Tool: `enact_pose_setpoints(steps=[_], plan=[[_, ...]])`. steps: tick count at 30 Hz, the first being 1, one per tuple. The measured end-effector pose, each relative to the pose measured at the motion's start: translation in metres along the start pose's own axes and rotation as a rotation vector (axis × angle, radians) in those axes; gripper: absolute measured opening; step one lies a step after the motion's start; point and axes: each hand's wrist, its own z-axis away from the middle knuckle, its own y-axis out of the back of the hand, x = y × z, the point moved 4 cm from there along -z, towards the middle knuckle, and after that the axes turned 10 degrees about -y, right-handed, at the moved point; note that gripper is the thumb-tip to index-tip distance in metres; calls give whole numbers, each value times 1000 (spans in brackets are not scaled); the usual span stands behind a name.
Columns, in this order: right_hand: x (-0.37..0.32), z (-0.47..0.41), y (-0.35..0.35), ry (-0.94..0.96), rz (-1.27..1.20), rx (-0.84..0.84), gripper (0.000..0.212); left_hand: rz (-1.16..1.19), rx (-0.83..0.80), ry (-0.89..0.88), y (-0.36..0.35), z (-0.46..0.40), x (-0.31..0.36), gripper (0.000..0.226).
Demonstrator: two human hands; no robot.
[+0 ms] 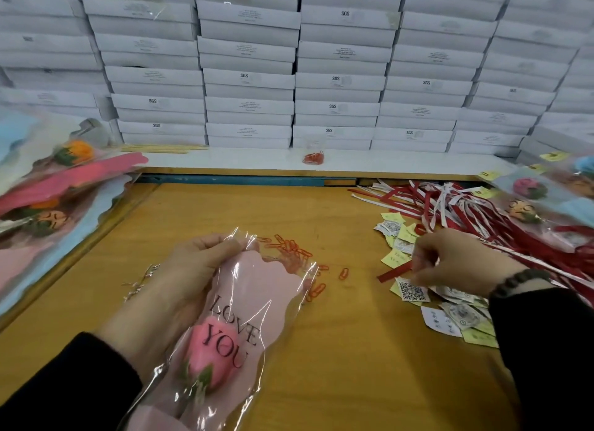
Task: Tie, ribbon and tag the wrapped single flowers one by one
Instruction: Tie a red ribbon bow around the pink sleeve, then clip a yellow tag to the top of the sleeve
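- Fingers of our left hand (196, 263) are gripping the clear cellophane sleeve with the pink rose (231, 327) over the wooden table (353, 350); no tie, ribbon or tag showing yet.
- Our right hand (456, 263) is pinching a red ribbon strip (393, 273) among the paper tags (413, 291).
- Finished-looking flowers (530, 202) are lying right; more are waiting left.

Wrapped flower (231, 331), near centre: the clear sleeve carries the words "LOVE YOU" in dark capitals, set on two slanted lines over the pink backing paper and the pink bloom.

Stacked white boxes (337, 80), far side: several end faces carry the letters "SGS". Other end faces carry blocks of small print that is too fine to read.

Paper tags (413, 291), right of centre on the table: one white tag shows a QR code. A second tag (391, 226) farther back also shows a QR code. The yellow tags bear handwriting that cannot be read.
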Motion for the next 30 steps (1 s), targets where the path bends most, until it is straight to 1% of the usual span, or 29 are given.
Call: enact_pose_setpoints(steps=[2, 5, 7, 12, 16, 20, 26, 30], plan=[[11, -2, -6, -72, 31, -78, 25, -18, 5, 0, 0, 0, -2, 18], [12, -4, -13, -110, 109, -124, 35, -39, 0, 5, 2, 1, -6, 14], [9, -6, -17, -100, 146, -109, 33, -29, -2, 13, 3, 0, -7, 13], [2, -7, -18, -22, 198, -56, 21, -27, -11, 16, 2, 1, -6, 11], [-4, -5, -19, 47, 302, 7, 15, -15, -1, 20, 3, 2, -6, 16], [-11, -5, -22, 91, 400, 50, 18, -32, 3, 25, 5, 2, -7, 14], [-12, -4, -22, 80, 413, 61, 29, -48, 12, 13, 6, 1, -9, 16], [-14, -2, -22, 118, 427, 109, 20, -53, 19, 9, 7, 1, -10, 15]])
